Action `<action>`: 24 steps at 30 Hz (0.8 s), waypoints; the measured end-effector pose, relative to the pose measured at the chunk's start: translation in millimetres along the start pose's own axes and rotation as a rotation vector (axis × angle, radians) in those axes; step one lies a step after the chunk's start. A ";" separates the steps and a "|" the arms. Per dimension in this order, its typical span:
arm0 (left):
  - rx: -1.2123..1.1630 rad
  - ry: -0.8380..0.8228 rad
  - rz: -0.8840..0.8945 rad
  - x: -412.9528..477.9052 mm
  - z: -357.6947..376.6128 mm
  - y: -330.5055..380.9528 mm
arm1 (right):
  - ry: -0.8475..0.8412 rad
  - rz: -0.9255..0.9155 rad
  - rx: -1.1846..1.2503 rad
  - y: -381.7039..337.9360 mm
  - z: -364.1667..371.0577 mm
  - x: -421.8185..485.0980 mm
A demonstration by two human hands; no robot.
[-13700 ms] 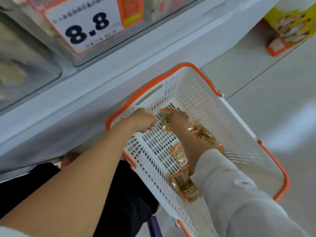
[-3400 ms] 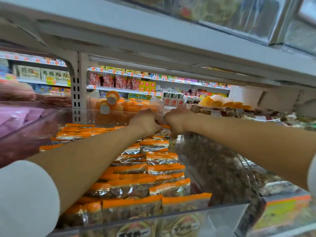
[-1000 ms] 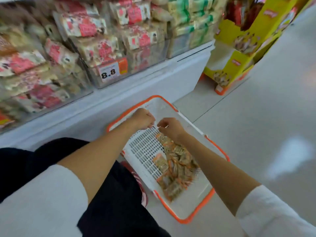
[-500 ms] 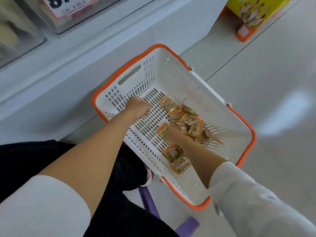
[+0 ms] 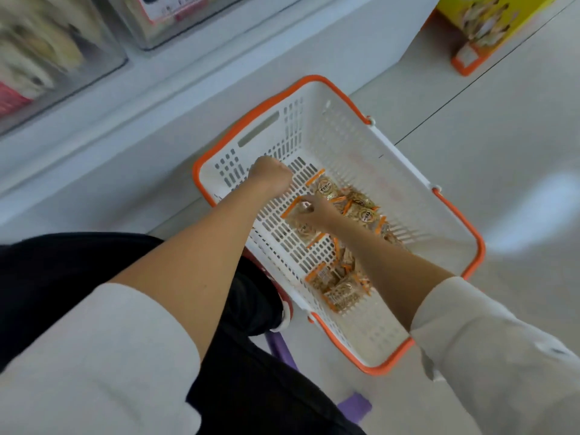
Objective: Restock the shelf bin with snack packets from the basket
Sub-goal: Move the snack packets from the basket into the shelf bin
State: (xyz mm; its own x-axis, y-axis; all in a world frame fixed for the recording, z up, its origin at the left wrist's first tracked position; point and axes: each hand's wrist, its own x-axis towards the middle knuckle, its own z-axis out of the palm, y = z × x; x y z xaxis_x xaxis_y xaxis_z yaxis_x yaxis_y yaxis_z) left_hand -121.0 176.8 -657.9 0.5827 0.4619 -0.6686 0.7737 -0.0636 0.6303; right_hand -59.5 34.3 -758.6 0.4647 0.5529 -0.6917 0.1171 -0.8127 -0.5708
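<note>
The right hand (image 5: 314, 211) reaches down into the basket (image 5: 345, 136) and pinches a snack packet (image 5: 292, 211) by its orange-edged end, thumb and fingers curled on it. The packet sticks out to the left of the fingertips, into the gap between the two hands. Just right of that hand lies a spread of loose packets (image 5: 361, 210) on the slotted basket floor. A second heap (image 5: 340, 291) lies nearer the person, beside the right forearm.

The left hand (image 5: 270, 175) is curled into a fist just up and left of the right hand, near the basket's far end wall. Nothing shows in it, though its palm side is turned away, so it probably holds nothing. It is close to the pinched packet but apart from it.

The basket stands on the pale floor (image 5: 489, 158). Beyond the left hand is the white shelf base (image 5: 150, 120), with blurred clear bins (image 5: 62, 54) above it. A yellow display box (image 5: 489, 20) stands well off past the right hand.

Half a second ago the right hand lay lower, pressed among the packets nearer the person. It has since come up the basket toward the left fist with one packet taken. The left fist keeps much the same curl and place.
</note>
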 end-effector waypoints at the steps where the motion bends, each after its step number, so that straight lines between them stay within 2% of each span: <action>1: 0.003 0.024 0.041 -7.5 -7.2 8.5 | -0.024 -0.025 0.037 -21.5 -17.6 -7.2; 6: 0.056 0.149 0.216 -55.4 -61.3 50.4 | -0.052 -0.281 0.091 -129.4 -86.5 -67.8; 9: 0.044 0.199 0.319 -84.6 -91.4 68.3 | -0.016 -0.388 0.018 -179.0 -112.5 -101.9; 14: -0.064 0.349 0.470 -141.1 -142.7 104.7 | 0.034 -0.501 0.090 -244.7 -142.2 -153.1; 19: -0.398 0.554 0.505 -186.7 -191.1 132.3 | -0.058 -0.496 0.227 -291.6 -172.8 -190.5; 21: -0.487 0.602 0.549 -201.0 -206.0 137.0 | -0.046 -0.499 0.314 -307.7 -184.5 -202.7; 24: -0.490 0.647 0.576 -217.1 -224.7 144.4 | -0.012 -0.567 0.307 -336.8 -196.2 -222.1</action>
State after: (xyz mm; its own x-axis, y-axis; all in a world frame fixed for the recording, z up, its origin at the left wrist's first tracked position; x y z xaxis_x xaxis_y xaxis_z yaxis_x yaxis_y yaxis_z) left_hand -191.6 266.1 -333.2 0.4768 0.8780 0.0426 0.1425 -0.1250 0.9819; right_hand -30.0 149.1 -325.9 0.3947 0.8842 -0.2496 0.0847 -0.3056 -0.9484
